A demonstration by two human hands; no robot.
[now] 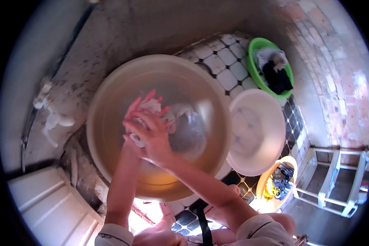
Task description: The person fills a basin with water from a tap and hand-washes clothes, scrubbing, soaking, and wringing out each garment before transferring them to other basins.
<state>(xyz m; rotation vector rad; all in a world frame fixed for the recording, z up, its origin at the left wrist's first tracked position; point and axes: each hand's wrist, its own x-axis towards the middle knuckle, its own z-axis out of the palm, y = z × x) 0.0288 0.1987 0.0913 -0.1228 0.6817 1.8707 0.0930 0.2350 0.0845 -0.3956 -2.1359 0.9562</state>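
Observation:
A white wet cloth (153, 105) is bunched between my two hands above the large round basin (100, 135). My right hand (155, 135) lies across the top of the cloth, its fingers curled over it. Beneath it, my left hand (132, 110) supports the cloth, partly hidden by the right, with its fingertips sticking out past the far side. More pale cloth trails to the right of my hands, at the surface of the cloudy water (188, 137).
To the right stands a pale pink basin (256, 135). Beyond it, a green basin (252, 69) holds dark and light clothes. Nearer, a yellow-orange basin (263, 186) holds dark and yellow clothes. A white rack (330, 176) stands at the right, near a brick wall (336, 74).

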